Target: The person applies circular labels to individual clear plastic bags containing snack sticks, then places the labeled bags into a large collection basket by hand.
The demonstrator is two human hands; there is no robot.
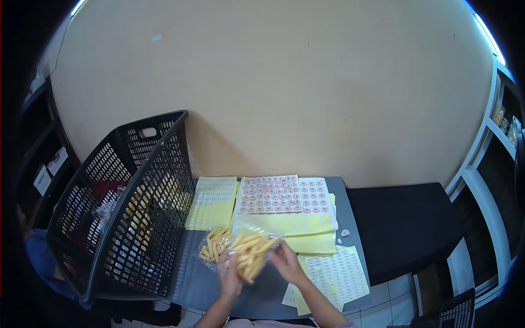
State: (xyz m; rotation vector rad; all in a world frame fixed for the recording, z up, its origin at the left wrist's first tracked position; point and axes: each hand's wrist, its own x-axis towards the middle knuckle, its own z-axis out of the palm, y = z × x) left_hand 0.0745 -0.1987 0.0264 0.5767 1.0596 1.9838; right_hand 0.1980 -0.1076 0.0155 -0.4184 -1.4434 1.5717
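Observation:
A clear plastic bag of pale yellow stick-shaped snacks (250, 254) is held up over the grey table. My left hand (230, 280) is closed on its lower left side. At its right edge, my right hand (285, 262) pinches the plastic. A second clear bag of the same sticks (213, 246) lies on the table just left of the held one, partly behind it. Behind the bags are sheets of round red-and-white stickers (270, 194) on yellow backing paper (311, 243). Small printed label sheets (339, 276) lie to the right of my right hand.
A tall black plastic basket (139, 180) with several bags inside stands on the left. More label sheets (210, 202) lie beside it. Small crumpled scraps (345, 233) sit near the table's right edge. A black-covered surface (404, 224) adjoins there. Another person's blue sleeve (41, 257) shows far left.

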